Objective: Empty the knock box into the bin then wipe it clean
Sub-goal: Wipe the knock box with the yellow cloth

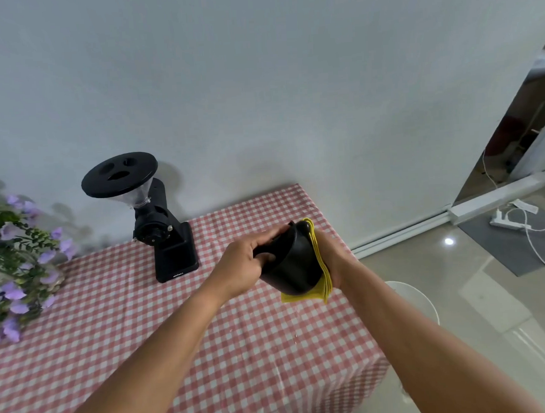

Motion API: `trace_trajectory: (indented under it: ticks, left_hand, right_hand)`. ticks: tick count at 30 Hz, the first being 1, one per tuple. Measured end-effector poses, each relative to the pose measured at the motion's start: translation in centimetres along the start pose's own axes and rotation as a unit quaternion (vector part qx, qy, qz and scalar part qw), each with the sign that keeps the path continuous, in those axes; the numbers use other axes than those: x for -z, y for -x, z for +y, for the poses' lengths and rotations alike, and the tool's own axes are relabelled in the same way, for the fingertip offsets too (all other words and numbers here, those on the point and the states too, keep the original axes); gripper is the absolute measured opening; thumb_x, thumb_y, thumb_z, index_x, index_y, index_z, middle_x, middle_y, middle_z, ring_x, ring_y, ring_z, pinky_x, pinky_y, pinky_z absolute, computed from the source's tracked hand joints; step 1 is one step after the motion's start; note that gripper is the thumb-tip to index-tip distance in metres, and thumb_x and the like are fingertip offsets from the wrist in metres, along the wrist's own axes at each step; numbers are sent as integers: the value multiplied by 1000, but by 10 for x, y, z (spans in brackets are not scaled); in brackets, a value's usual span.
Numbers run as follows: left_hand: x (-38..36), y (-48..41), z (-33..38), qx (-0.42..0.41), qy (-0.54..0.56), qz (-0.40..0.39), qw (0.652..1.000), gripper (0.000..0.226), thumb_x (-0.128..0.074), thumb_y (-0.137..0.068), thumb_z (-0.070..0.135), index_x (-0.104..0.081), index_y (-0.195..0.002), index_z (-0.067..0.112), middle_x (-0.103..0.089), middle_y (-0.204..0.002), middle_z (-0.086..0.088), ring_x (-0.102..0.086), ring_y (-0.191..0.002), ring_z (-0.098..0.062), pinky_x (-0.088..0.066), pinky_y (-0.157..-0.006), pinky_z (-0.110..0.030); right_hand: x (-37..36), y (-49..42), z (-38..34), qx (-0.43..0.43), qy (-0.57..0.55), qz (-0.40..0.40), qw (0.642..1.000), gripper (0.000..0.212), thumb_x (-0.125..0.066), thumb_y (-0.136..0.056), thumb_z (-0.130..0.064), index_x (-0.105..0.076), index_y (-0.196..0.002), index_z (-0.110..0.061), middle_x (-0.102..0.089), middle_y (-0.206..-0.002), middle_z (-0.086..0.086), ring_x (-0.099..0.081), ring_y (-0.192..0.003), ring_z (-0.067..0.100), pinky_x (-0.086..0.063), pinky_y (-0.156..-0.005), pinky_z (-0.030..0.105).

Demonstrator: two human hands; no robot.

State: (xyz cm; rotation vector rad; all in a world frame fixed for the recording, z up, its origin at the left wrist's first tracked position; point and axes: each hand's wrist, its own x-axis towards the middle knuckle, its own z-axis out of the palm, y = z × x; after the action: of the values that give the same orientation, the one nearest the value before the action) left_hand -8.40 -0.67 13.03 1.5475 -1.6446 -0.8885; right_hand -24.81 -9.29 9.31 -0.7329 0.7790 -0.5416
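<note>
The black knock box (292, 262) is held tilted on its side above the right part of the table. My left hand (241, 267) grips its rim and wall from the left, thumb curled at the opening. My right hand (331, 257) holds a folded yellow cloth (319, 267) against the box's outer right side. The cloth hangs below the box's base. The inside of the box is hidden from view.
The table wears a red-and-white checked cloth (177, 340). A black coffee grinder (157, 219) stands at the back by the wall. Purple flowers (10, 264) fill the left edge. A white bin (414, 296) sits on the floor right of the table. A power strip (505, 222) lies farther right.
</note>
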Motion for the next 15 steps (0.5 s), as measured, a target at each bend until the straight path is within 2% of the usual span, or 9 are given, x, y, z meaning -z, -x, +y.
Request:
trace_trajectory:
  ticks: [2, 4, 6, 7, 9, 10, 12, 14, 15]
  left_hand:
    - [3, -1, 3, -9, -40, -14, 999, 60, -58, -95, -4, -59, -137, 38, -60, -137, 14, -49, -131, -7, -37, -102, -12]
    - [9, -2, 6, -16, -83, -19, 996, 60, -61, -93, -2, -62, -131, 45, -61, -126, 15, -52, -121, -9, -39, -98, -15]
    - [14, -4, 9, -38, -105, 13, 994, 56, -67, -89, -1, -68, -121, 45, -63, -117, 13, -54, -114, -9, -43, -100, -22]
    - [16, -5, 11, -56, -107, 49, 991, 52, -72, -85, 0, -72, -115, 42, -65, -114, 11, -55, -112, -10, -45, -102, -26]
    - [16, -8, 11, -65, -109, 148, 981, 44, -82, -77, 8, -74, -111, 36, -63, -112, 10, -52, -111, -11, -43, -103, -31]
    - [15, -10, 10, -44, -112, 197, 973, 50, -86, -74, 15, -71, -117, 34, -59, -116, 10, -49, -114, -11, -42, -104, -31]
    - [12, -12, 4, 52, -71, 256, 963, 78, -91, -67, 27, -57, -137, 30, -52, -131, 3, -46, -124, -15, -40, -106, -32]
    - [6, -11, -3, 180, 55, 246, 951, 99, -93, -66, 33, -41, -149, 24, -48, -147, -8, -48, -132, -26, -46, -106, -41]
    - [1, -8, -7, 239, 124, 229, 935, 102, -92, -67, 35, -37, -151, 22, -50, -147, -10, -53, -129, -31, -53, -99, -46]
  right_hand:
    - [-3, 4, -2, -26, -88, -46, 995, 39, -43, -99, -20, -62, -113, 11, -66, -109, 29, -62, -105, 42, -46, -103, 46]
    - [-5, 5, 1, -46, -132, -47, 989, 41, -41, -100, -22, -64, -106, 11, -67, -102, 30, -65, -96, 43, -51, -94, 49]
    - [-9, 5, 5, -55, -166, 6, 985, 40, -49, -95, -28, -64, -104, 9, -69, -94, 29, -70, -86, 43, -58, -81, 48]
    - [-11, 5, 7, -45, -181, 43, 981, 43, -54, -93, -30, -61, -109, 8, -69, -97, 29, -70, -87, 43, -59, -80, 49]
    - [-14, 3, 12, -25, -212, 110, 971, 53, -63, -87, -34, -57, -122, 5, -66, -113, 28, -67, -101, 44, -53, -93, 52]
    - [-16, 2, 12, -13, -210, 139, 968, 56, -67, -83, -34, -57, -124, 3, -65, -119, 29, -65, -107, 45, -50, -97, 54]
    - [-19, 2, 12, 17, -191, 190, 963, 52, -72, -73, -29, -63, -117, -2, -67, -115, 28, -66, -105, 45, -51, -96, 56]
    - [-20, 2, 10, 59, -152, 237, 958, 36, -68, -74, -30, -69, -103, -8, -71, -103, 20, -68, -96, 38, -56, -89, 51]
    - [-20, 2, 9, 84, -117, 259, 955, 27, -64, -79, -32, -69, -96, -12, -71, -95, 15, -69, -89, 32, -58, -81, 45]
